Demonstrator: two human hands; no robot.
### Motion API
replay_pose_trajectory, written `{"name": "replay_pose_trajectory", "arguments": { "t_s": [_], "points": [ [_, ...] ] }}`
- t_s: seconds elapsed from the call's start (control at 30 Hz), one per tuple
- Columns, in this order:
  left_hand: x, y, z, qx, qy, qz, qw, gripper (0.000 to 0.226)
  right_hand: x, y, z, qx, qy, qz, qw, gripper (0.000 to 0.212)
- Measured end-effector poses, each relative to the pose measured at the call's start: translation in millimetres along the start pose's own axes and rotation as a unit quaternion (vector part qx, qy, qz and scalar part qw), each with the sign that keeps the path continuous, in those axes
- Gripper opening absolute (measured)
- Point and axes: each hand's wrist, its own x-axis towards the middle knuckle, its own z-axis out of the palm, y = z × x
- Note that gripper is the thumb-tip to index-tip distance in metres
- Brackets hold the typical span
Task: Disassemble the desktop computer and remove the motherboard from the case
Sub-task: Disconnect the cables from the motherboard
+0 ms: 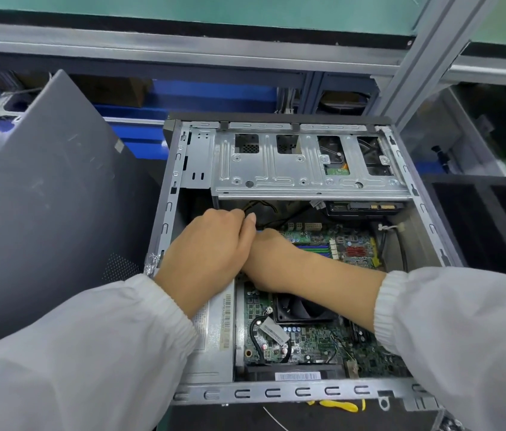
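The open desktop case (167, 213) lies on its side with the green motherboard (317, 340) inside. A black CPU fan (300, 309) sits on the board. My left hand (211, 250) reaches into the case near the board's upper left edge, fingers curled under the drive cage (307, 163). My right hand (272, 259) crosses under my left hand, and its fingers are hidden. Black and yellow cables (264, 206) run just above both hands. What either hand holds is hidden.
The removed dark grey side panel (43, 188) leans at the left of the case. The silver power supply (214, 334) fills the case's lower left. A hard drive (363, 208) hangs under the cage at the right. Yellow cable ties (339, 405) lie before the case.
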Motion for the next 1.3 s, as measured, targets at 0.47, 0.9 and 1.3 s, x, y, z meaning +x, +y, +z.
{"name": "replay_pose_trajectory", "arguments": {
  "t_s": [0.47,0.9,1.3],
  "points": [
    [-1.2,0.3,-1.9,0.001,-0.01,-0.001,1.0,0.041,-4.0,-4.7,4.9,0.01,0.031,0.038,0.999,0.026],
    [-1.8,-0.6,-3.1,-0.102,0.049,-0.004,0.994,0.038,-32.3,51.3,28.2,0.377,0.057,0.263,0.886,0.021],
    [-3.0,1.3,-7.5,-0.23,0.074,-0.034,0.97,0.08,-13.9,53.6,32.2,0.381,-0.01,0.2,0.903,0.05]
  ]
}}
